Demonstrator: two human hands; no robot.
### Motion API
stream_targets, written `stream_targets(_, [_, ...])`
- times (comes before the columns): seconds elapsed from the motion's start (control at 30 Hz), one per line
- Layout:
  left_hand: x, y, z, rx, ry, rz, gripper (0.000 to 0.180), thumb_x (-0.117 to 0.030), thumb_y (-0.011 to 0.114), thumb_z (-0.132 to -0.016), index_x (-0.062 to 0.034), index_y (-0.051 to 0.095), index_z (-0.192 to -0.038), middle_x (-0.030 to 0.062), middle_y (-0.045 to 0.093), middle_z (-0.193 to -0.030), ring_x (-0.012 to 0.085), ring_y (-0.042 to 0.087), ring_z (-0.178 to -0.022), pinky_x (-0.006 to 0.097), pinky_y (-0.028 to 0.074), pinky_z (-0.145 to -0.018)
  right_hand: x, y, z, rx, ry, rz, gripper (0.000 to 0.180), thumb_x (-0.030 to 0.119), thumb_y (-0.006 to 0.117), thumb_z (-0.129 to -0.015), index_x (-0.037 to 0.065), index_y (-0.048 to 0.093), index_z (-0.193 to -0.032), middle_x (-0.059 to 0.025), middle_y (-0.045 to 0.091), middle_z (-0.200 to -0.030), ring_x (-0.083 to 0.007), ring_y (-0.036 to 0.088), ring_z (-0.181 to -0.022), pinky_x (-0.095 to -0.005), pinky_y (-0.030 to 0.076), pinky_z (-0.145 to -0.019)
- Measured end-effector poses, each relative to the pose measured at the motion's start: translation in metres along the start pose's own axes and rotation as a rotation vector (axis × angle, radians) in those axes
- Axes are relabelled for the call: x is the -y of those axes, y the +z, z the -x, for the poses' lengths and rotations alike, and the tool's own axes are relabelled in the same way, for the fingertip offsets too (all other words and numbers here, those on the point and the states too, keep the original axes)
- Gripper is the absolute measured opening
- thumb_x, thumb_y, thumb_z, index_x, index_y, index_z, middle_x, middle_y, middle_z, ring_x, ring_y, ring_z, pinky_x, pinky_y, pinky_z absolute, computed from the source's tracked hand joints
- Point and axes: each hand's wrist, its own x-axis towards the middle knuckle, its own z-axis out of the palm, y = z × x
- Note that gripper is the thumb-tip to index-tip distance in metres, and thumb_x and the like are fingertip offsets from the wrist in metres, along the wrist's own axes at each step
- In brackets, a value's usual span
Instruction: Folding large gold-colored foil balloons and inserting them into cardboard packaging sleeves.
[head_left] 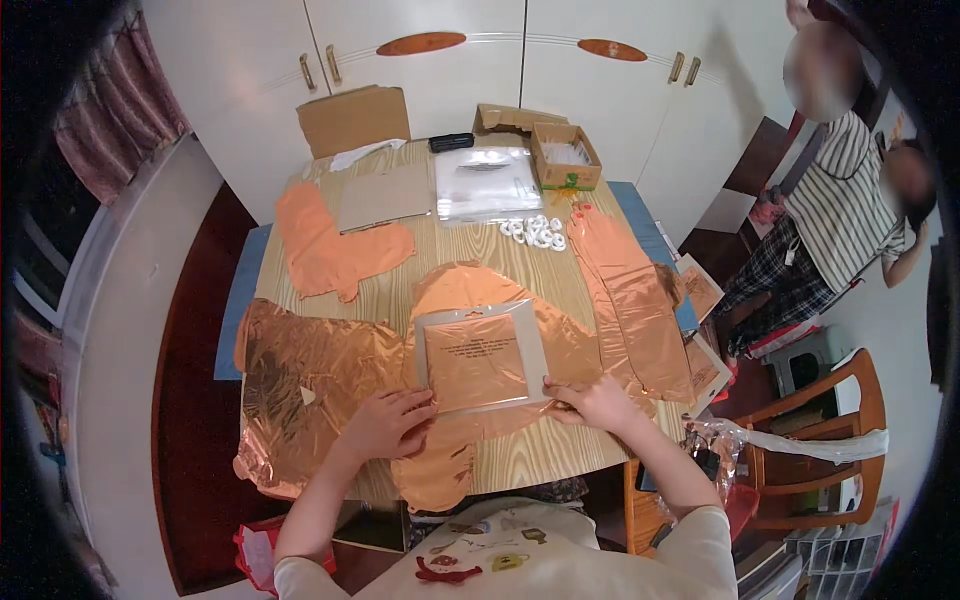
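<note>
On the wooden-patterned table lies a flat clear plastic packet [536, 356] with a pale card border and a folded copper-coloured foil sheet [477, 362] inside, printed with dark text. It rests on a flat copper foil balloon [462, 285]. My left hand [400, 418] lies at the packet's lower left corner, fingers stretched out over the foil. At the lower right edge, my right hand [597, 403] pinches the packet between thumb and fingers. Other uninflated foil balloons lie around: a large shiny one [310, 390] left, a smaller one [340, 245] far left, and long ones [635, 310] right.
Toward the back are a grey card [385, 203], clear plastic bags [487, 185], white ring-shaped coils [535, 233], an open cardboard box [566, 160] and a black case [451, 142]. A wooden chair [830, 440] stands right. Two people [840, 180] are beyond the table's right side.
</note>
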Motion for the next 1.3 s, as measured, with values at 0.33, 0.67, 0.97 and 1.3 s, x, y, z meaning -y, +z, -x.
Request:
stream_targets(0.33, [0.006, 0.010, 0.005, 0.100, 0.013, -0.101, 0.033, -0.020, 0.069, -0.078, -0.0120, 0.065, -0.110, 0.0071, 0.064, -0.119, 0.0229, 0.063, -0.107, 0.036, 0.052, -0.089, 0.002, 0.006, -0.001, -0.060, -0.030, 0.015, 0.020, 0.027, 0.069, -0.083, 0.014, 0.069, -0.097, 0.0014, 0.073, -0.103, -0.0157, 0.070, -0.072, -0.0312, 0.057, -0.058])
stream_targets(0.67, [0.003, -0.001, 0.001, 0.100, 0.134, -0.111, 0.029, -0.022, 0.067, -0.080, -0.0136, 0.066, -0.107, 0.0026, 0.065, -0.119, 0.0205, 0.064, -0.107, 0.033, 0.051, -0.089, 0.005, -0.001, -0.004, -0.031, 0.002, 0.000, 0.025, 0.030, 0.071, -0.081, 0.011, 0.069, -0.097, -0.0003, 0.072, -0.097, -0.0206, 0.070, -0.074, -0.0345, 0.057, -0.066])
stream_targets(0.97, [0.010, 0.017, 0.007, -0.031, 0.143, -0.209, 0.020, -0.023, 0.070, -0.078, -0.0127, 0.065, -0.094, 0.0025, 0.068, -0.110, 0.0174, 0.066, -0.098, 0.033, 0.053, -0.083, 0.015, -0.011, -0.005, 0.172, 0.129, -0.021, 0.044, 0.039, 0.075, -0.077, 0.011, 0.065, -0.110, -0.0058, 0.070, -0.090, -0.0241, 0.069, -0.077, -0.0387, 0.056, -0.070])
stream_targets(1.3, [0.008, 0.032, 0.008, -0.137, -0.259, 0.196, 0.013, -0.016, 0.068, -0.079, -0.0082, 0.063, -0.088, 0.0050, 0.070, -0.103, 0.0229, 0.067, -0.096, 0.035, 0.052, -0.083, 0.019, 0.001, -0.006, -0.109, -0.047, 0.097, 0.033, 0.037, 0.069, -0.082, 0.009, 0.067, -0.100, -0.0069, 0.071, -0.086, -0.0212, 0.069, -0.067, -0.0356, 0.056, -0.058])
